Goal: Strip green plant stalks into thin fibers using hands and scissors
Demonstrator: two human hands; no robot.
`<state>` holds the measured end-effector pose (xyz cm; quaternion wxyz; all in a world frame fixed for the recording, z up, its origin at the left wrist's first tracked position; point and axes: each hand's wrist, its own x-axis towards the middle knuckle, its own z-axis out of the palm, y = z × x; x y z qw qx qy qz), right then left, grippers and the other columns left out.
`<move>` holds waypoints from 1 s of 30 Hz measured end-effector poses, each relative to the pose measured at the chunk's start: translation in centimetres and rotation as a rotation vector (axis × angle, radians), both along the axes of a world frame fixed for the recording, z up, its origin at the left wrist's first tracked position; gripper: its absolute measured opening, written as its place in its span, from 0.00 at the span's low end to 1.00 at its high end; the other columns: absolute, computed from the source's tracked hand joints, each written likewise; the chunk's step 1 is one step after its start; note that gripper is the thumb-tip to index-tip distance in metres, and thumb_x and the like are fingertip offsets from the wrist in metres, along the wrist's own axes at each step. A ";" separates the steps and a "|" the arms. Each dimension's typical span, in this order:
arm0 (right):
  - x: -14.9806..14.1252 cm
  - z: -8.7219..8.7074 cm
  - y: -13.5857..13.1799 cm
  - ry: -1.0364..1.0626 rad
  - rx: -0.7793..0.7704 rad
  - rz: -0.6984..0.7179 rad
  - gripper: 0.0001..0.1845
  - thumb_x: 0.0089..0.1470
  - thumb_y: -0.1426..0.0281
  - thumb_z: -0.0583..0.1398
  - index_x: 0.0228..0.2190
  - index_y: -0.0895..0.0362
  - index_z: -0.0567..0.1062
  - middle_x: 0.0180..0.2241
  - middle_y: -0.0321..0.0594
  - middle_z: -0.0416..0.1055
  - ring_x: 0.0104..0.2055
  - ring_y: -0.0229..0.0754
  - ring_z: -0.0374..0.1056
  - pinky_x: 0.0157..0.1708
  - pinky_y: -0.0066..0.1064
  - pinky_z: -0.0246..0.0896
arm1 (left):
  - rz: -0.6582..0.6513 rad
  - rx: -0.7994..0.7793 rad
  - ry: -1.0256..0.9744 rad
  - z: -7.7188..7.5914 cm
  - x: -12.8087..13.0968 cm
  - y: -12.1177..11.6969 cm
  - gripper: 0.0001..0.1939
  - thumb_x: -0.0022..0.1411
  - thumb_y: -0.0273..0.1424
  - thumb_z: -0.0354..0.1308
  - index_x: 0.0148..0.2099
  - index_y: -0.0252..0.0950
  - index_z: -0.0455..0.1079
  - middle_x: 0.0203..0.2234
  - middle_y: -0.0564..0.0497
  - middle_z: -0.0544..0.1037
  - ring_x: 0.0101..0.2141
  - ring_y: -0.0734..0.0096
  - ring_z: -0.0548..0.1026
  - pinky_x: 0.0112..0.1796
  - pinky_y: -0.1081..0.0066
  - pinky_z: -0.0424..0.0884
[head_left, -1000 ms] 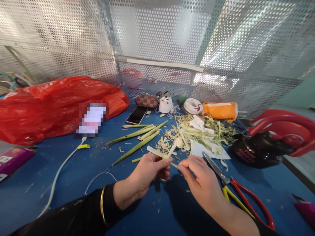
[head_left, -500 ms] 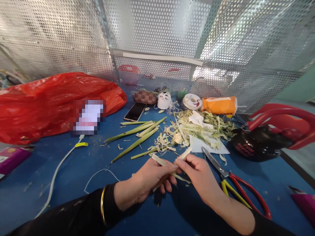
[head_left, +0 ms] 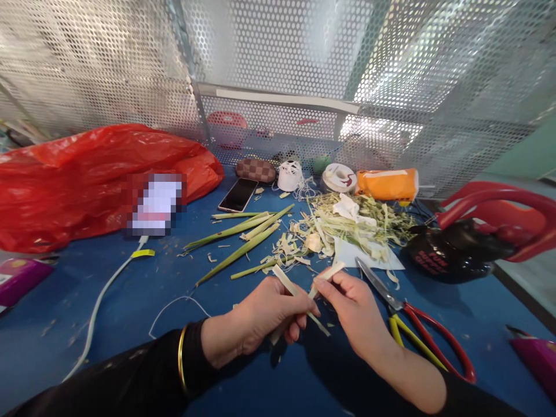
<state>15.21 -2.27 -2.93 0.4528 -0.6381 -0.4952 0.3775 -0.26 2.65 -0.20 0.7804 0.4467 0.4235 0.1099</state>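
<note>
My left hand (head_left: 264, 315) is closed around pale, flat plant-leaf strips; one strip (head_left: 284, 280) sticks up past the thumb and its lower end shows below the fingers. Between the thumb and fingers of my right hand (head_left: 354, 307) is pinched another pale leaf strip (head_left: 332, 270), which slants down to the left hand and crosses the first one. Both hands are close together over the blue table. Beyond them lie several long green leaf stalks (head_left: 238, 255) and a heap of shredded plant trimmings (head_left: 339, 223). Scissors (head_left: 391, 298) with red and yellow handles rest beside my right forearm.
A red plastic bag (head_left: 87, 179), a lit phone (head_left: 156, 202) on a white cable and a dark phone (head_left: 238, 194) are at left. Thread spool (head_left: 289, 176), tape roll (head_left: 339, 178) and orange packet (head_left: 386, 184) line the back. A black jar (head_left: 456, 252) stands right.
The strip in my left hand has turned, its lower end now reaching further down. The right hand's strip has tilted rightward. Both hands have stayed nearly in place.
</note>
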 end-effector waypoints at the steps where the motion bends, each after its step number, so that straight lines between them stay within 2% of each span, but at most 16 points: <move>1: 0.1 0.0 0.1 -0.001 -0.016 0.013 0.17 0.54 0.59 0.59 0.20 0.57 0.70 0.20 0.35 0.69 0.25 0.39 0.63 0.27 0.30 0.60 | 0.000 0.007 0.000 -0.1 0.0 0.0 0.06 0.48 0.30 0.61 0.23 0.31 0.73 0.12 0.57 0.67 0.12 0.81 0.63 0.13 0.80 0.58; 4: 0.6 0.3 0.4 -0.048 -0.001 0.021 0.15 0.55 0.60 0.59 0.25 0.58 0.72 0.23 0.37 0.71 0.27 0.41 0.66 0.28 0.31 0.63 | -0.002 0.006 -0.014 -0.4 -0.1 -0.1 0.07 0.49 0.31 0.62 0.24 0.31 0.74 0.13 0.57 0.67 0.12 0.82 0.63 0.14 0.80 0.59; 6: 1.3 0.7 0.6 -0.192 0.161 -0.078 0.12 0.55 0.62 0.59 0.38 0.57 0.74 0.35 0.42 0.75 0.37 0.46 0.70 0.37 0.36 0.66 | -0.032 -0.015 -0.012 -0.6 -0.2 -0.2 0.09 0.50 0.34 0.62 0.28 0.32 0.75 0.14 0.57 0.68 0.12 0.82 0.64 0.14 0.80 0.60; 8: 1.8 1.2 0.8 -0.412 0.382 -0.155 0.18 0.56 0.65 0.59 0.48 0.55 0.71 0.47 0.46 0.71 0.49 0.49 0.66 0.48 0.43 0.62 | -0.080 -0.023 -0.005 -0.7 -0.3 -0.4 0.13 0.53 0.38 0.62 0.32 0.32 0.76 0.15 0.57 0.68 0.12 0.83 0.64 0.14 0.81 0.60; 10: 2.0 1.8 0.7 -0.582 0.489 -0.047 0.14 0.56 0.67 0.59 0.45 0.52 0.74 0.48 0.45 0.72 0.53 0.50 0.64 0.55 0.48 0.55 | -0.125 -0.018 -0.011 -0.8 -0.3 -0.5 0.19 0.56 0.43 0.58 0.34 0.31 0.77 0.16 0.56 0.69 0.12 0.83 0.63 0.13 0.81 0.59; 12: 1.8 2.1 0.6 -0.589 0.421 0.178 0.07 0.57 0.70 0.59 0.35 0.51 0.78 0.39 0.40 0.76 0.48 0.48 0.69 0.56 0.50 0.54 | -0.150 -0.019 -0.015 -0.7 -0.3 -0.5 0.22 0.58 0.46 0.55 0.33 0.30 0.76 0.16 0.55 0.69 0.12 0.83 0.63 0.12 0.82 0.58; 14: 1.3 2.2 0.5 -0.420 0.237 0.342 0.08 0.57 0.70 0.59 0.29 0.52 0.78 0.32 0.37 0.76 0.40 0.44 0.72 0.48 0.45 0.64 | -0.172 -0.031 -0.013 -0.7 -0.2 -0.5 0.19 0.58 0.43 0.56 0.31 0.31 0.76 0.15 0.55 0.69 0.12 0.82 0.64 0.12 0.82 0.57; 15: 1.0 2.2 0.4 -0.292 0.128 0.376 0.09 0.57 0.70 0.59 0.28 0.53 0.78 0.30 0.36 0.75 0.35 0.42 0.72 0.40 0.39 0.69 | -0.182 -0.036 -0.011 -0.7 -0.2 -0.6 0.16 0.57 0.40 0.57 0.31 0.31 0.75 0.15 0.55 0.70 0.12 0.82 0.64 0.12 0.82 0.58; 16: 0.8 2.2 0.4 -0.157 0.027 0.383 0.08 0.56 0.69 0.59 0.27 0.54 0.77 0.29 0.36 0.73 0.30 0.39 0.71 0.30 0.32 0.70 | -0.194 -0.041 -0.008 -0.7 -0.1 -0.6 0.14 0.57 0.38 0.57 0.32 0.32 0.75 0.16 0.55 0.70 0.12 0.82 0.64 0.12 0.82 0.58; 17: 0.6 2.2 0.3 -0.038 -0.056 0.374 0.07 0.55 0.68 0.60 0.27 0.55 0.76 0.27 0.35 0.72 0.25 0.37 0.69 0.23 0.28 0.68 | -0.205 -0.040 -0.001 -0.7 -0.1 -0.6 0.12 0.57 0.35 0.57 0.31 0.32 0.75 0.16 0.56 0.70 0.12 0.82 0.64 0.11 0.82 0.58; 19: 0.2 2.1 0.3 0.100 -0.146 0.342 0.07 0.52 0.67 0.61 0.25 0.57 0.74 0.26 0.34 0.69 0.20 0.34 0.65 0.16 0.24 0.63 | -0.217 -0.026 0.031 -0.7 0.1 -0.7 0.09 0.56 0.31 0.55 0.29 0.33 0.74 0.15 0.56 0.70 0.11 0.82 0.63 0.11 0.82 0.58; 22: -0.1 2.0 0.1 0.138 -0.149 0.295 0.08 0.50 0.67 0.62 0.23 0.56 0.71 0.25 0.32 0.67 0.20 0.32 0.62 0.15 0.22 0.61 | -0.214 0.002 0.072 -0.6 0.2 -0.8 0.09 0.55 0.28 0.54 0.26 0.34 0.73 0.13 0.57 0.70 0.11 0.81 0.63 0.11 0.81 0.57; 25: -0.4 1.8 0.0 0.169 -0.147 0.248 0.09 0.51 0.66 0.59 0.22 0.55 0.67 0.22 0.30 0.62 0.19 0.32 0.58 0.14 0.23 0.58 | -0.243 0.051 0.074 -0.5 0.1 -0.8 0.11 0.55 0.30 0.55 0.22 0.34 0.72 0.10 0.57 0.68 0.10 0.82 0.61 0.11 0.81 0.55; 30: -0.6 1.6 -0.2 0.009 -0.017 0.229 0.08 0.52 0.71 0.57 0.22 0.55 0.65 0.24 0.31 0.63 0.23 0.34 0.60 0.22 0.26 0.59 | -0.313 0.116 0.100 -0.2 -0.2 -0.8 0.15 0.56 0.33 0.55 0.19 0.34 0.70 0.07 0.58 0.63 0.09 0.83 0.57 0.12 0.80 0.52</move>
